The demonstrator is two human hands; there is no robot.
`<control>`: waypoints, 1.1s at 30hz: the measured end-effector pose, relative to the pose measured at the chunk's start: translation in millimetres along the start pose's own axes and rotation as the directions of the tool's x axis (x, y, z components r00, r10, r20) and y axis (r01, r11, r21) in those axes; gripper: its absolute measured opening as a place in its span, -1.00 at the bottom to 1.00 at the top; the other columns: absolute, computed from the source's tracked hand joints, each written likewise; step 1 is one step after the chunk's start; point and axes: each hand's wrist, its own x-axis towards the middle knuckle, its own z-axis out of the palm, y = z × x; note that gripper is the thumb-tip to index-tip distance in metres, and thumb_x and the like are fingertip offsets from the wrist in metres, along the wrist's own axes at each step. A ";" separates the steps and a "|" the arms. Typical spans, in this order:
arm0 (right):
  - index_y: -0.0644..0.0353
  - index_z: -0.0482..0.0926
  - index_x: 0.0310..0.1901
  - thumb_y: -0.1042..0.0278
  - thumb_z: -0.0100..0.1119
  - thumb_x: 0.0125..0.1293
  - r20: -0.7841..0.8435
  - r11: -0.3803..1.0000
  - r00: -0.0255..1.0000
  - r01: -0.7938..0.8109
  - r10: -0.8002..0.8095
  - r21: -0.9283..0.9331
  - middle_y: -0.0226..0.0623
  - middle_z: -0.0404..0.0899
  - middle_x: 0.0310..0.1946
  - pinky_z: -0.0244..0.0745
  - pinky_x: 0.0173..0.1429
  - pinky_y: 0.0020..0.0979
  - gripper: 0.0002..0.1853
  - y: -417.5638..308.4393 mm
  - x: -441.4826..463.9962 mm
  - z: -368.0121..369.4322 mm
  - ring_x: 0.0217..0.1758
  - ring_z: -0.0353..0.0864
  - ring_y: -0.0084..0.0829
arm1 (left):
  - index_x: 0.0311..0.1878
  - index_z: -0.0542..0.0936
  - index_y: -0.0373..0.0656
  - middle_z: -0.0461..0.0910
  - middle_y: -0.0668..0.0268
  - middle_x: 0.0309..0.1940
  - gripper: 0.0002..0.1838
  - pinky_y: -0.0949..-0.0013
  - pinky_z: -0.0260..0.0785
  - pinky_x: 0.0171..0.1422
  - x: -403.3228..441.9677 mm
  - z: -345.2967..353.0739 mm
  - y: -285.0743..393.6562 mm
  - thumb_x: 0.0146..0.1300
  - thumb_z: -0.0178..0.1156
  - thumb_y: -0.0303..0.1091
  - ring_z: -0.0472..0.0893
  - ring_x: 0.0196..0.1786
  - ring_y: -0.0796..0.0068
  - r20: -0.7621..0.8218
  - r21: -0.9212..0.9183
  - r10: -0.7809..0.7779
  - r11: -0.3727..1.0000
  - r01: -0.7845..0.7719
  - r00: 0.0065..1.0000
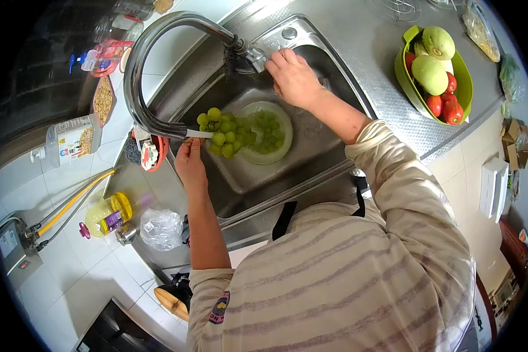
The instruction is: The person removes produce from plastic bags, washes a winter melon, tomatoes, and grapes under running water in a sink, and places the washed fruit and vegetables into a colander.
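Note:
My left hand (190,164) is closed at the near-left side of the sink, pinching a bunch of green grapes (227,139) by its stem end. The bunch hangs under the white-tipped spout of the curved chrome faucet (136,76). Just right of it, a clear bowl (287,141) with loose green grapes stands on the floor of the steel sink (240,176). My right hand (294,77) reaches across the sink, its fingers curled round the handle at the faucet's base. The handle is mostly hidden by those fingers.
A green basket (466,76) with pale green melons and tomatoes stands on the steel counter (364,53) at right. To the left are an oil bottle (108,215), a crumpled plastic bag (161,229) and a white-labelled jug (73,139). A wire whisk (402,7) lies at the back.

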 end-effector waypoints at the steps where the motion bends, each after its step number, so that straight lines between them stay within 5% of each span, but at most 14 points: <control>1: 0.21 0.46 -0.11 0.42 0.20 -0.06 0.000 1.000 1.000 -0.002 0.002 0.000 -0.29 0.35 -0.11 0.34 0.08 -0.29 -0.61 -0.2 -0.1 -0.1 0.07 0.29 -0.24 | -0.13 0.58 -0.35 0.61 0.33 -0.31 -0.78 0.53 0.31 -0.05 0.7 -0.3 -0.4 0.33 0.08 -0.37 0.52 -0.22 0.61 -0.012 -0.016 -0.017 1.000 0.016 1.000; 20: 0.19 0.46 -0.08 0.41 0.21 -0.06 0.006 1.000 1.000 -0.001 0.001 0.020 -0.30 0.36 -0.09 0.33 0.08 -0.29 -0.59 2.1 -0.8 0.1 0.07 0.30 -0.26 | -0.19 0.57 -0.36 0.61 0.28 -0.28 -0.83 0.46 0.40 -0.06 22.9 2.6 -10.3 0.25 0.14 -0.44 0.58 -0.22 0.52 -0.133 -0.406 -0.099 0.913 0.037 0.986; 33: 0.20 0.46 -0.11 0.42 0.19 -0.05 -0.010 0.999 1.000 0.002 -0.002 0.033 -0.29 0.36 -0.08 0.32 0.09 -0.29 -0.63 2.3 -1.4 1.6 0.08 0.30 -0.26 | -0.08 0.52 -0.36 0.58 0.22 -0.18 -0.80 0.37 0.44 0.05 11.0 -13.6 0.7 0.30 0.09 -0.46 0.58 -0.16 0.44 -0.128 -0.480 -0.124 0.876 0.048 0.984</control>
